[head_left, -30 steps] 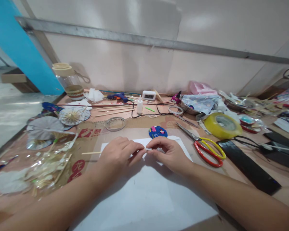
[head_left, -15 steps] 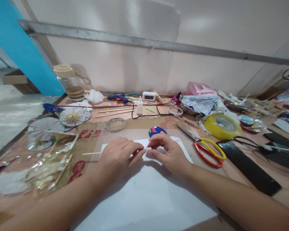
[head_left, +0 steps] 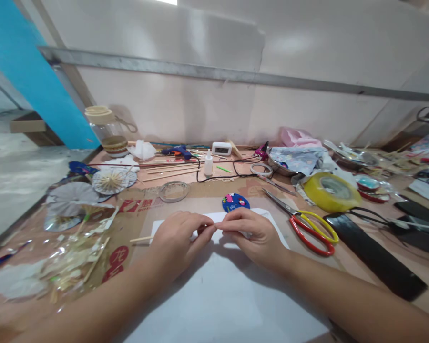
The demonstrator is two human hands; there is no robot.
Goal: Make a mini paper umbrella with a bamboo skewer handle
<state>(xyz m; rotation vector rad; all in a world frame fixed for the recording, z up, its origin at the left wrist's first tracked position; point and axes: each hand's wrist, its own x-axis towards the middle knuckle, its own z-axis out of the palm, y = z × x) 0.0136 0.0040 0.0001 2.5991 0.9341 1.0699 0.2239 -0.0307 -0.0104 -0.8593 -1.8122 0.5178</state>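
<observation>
My left hand (head_left: 183,238) is closed in a pinch on a thin wooden stick (head_left: 140,240), whose bare end pokes out to the left behind the hand. The fingertips of my right hand (head_left: 254,234) are pinched together and meet those of my left hand. What sits between them is hidden by the fingers. Both hands are above a white paper sheet (head_left: 214,295). Just beyond my right hand lies a round blue patterned fabric piece (head_left: 235,203).
Scissors (head_left: 309,226) with red and yellow handles and yellow tape (head_left: 331,192) lie to the right. A small glue bottle (head_left: 208,164), a glue gun (head_left: 177,152) and a white digital clock (head_left: 221,148) are at the back. Pleated paper discs (head_left: 114,180) are on the left.
The small white piece seen between the fingertips is now covered as my hands have come together. The stick's end has shifted slightly right and down. The view has tilted up a little.
</observation>
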